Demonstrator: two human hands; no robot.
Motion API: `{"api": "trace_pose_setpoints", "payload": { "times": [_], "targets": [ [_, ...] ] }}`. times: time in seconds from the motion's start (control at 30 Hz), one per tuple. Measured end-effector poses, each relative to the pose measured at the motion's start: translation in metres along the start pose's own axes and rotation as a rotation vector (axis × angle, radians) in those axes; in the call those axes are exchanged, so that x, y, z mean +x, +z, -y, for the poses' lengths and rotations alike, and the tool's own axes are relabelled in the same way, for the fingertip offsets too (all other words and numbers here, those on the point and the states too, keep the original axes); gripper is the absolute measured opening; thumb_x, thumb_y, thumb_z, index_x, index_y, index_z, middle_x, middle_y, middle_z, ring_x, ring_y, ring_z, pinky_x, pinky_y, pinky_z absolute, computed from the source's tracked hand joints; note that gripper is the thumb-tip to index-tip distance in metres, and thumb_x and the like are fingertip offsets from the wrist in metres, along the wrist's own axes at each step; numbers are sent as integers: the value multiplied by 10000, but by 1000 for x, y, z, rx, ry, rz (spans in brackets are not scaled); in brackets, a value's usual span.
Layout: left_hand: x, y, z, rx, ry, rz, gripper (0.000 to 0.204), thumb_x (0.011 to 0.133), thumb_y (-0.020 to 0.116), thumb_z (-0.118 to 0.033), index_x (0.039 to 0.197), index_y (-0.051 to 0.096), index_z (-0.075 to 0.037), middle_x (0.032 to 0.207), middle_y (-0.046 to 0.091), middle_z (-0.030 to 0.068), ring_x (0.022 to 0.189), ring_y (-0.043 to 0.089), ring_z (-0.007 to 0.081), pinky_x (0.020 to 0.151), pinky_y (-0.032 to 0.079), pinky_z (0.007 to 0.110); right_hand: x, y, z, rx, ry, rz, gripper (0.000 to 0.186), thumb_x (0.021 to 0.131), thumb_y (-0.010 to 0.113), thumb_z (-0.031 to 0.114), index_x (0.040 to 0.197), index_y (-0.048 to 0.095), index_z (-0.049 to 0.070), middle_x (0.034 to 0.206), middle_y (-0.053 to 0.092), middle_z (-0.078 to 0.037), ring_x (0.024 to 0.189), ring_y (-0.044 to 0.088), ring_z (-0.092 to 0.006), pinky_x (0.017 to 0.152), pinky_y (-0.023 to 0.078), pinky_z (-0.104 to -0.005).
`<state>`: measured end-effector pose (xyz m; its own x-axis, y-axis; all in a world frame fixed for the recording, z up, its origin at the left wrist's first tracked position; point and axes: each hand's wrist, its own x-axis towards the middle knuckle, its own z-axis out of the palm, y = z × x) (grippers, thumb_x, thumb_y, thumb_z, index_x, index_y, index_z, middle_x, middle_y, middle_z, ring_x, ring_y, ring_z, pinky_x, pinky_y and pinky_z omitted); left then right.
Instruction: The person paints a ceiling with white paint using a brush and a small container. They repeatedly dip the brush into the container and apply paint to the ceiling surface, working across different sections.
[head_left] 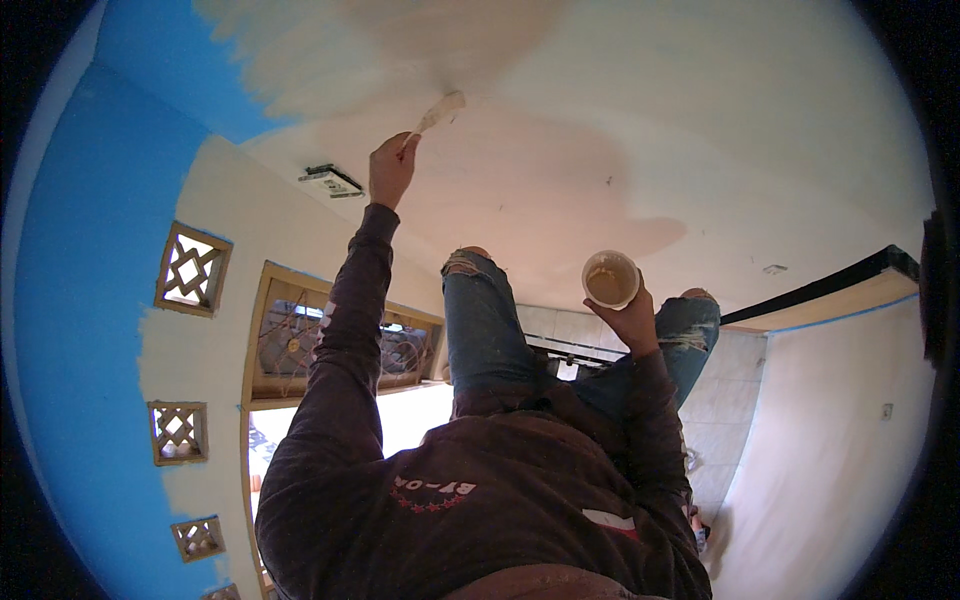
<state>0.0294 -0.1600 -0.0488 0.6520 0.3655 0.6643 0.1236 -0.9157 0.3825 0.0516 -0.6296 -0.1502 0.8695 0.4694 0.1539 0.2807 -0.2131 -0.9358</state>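
My left hand is raised at arm's length and grips the handle of a paintbrush. Its bristles press on a pale cream surface where a wet, darker beige patch spreads. My right hand holds up a small round cup with beige paint in it, just above my knee. Both sleeves are dark brown. My knees in ripped blue jeans rise between the two arms.
A small white fixture sits on the surface near the brush hand. Unpainted blue areas remain at the left. A wood-framed window with a grille and lattice vent blocks are on the left. A dark-edged beam runs at the right.
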Motion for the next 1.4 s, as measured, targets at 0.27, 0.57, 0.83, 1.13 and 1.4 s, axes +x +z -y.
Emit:
{"api": "trace_pose_setpoints", "payload": {
  "times": [0.27,0.57,0.83,1.13,1.4],
  "targets": [
    [-7,-50,56,231,-194,-89,311,992,602,-311,980,705,-18,698,632,172,563,576,304,556,462,399,0,-2,6,-9,12,21,792,674,927,261,1304,501,41,1197,674,-175,1135,662,-291,942,543,-403],
    [-6,-49,99,246,-406,-316,292,1016,496,-223,1024,642,30,896,668,259,825,634,462,691,491,512,-2,2,-2,17,29,26,781,686,919,238,1306,495,25,1208,665,-177,1126,659,-291,946,537,-400],
    [5,21,-1,193,-213,-323,272,979,504,-189,1023,593,64,903,653,287,874,630,463,782,508,522,-4,6,1,25,34,29,737,703,908,219,1293,525,-1,1181,676,-158,1100,662,-270,919,539,-382],
    [-33,45,-133,-158,-49,-160,314,981,560,-200,1166,597,51,909,646,257,812,639,432,724,523,498,-6,12,-5,22,52,56,740,698,913,228,1285,516,16,1186,670,-169,1109,662,-272,928,534,-384],
    [-5,8,-98,-356,26,20,259,956,639,-287,1029,722,-52,933,720,134,707,657,330,677,537,398,-5,11,-9,33,55,56,731,699,910,220,1286,523,19,1201,667,-155,1112,661,-265,943,530,-382]
  ]
}}
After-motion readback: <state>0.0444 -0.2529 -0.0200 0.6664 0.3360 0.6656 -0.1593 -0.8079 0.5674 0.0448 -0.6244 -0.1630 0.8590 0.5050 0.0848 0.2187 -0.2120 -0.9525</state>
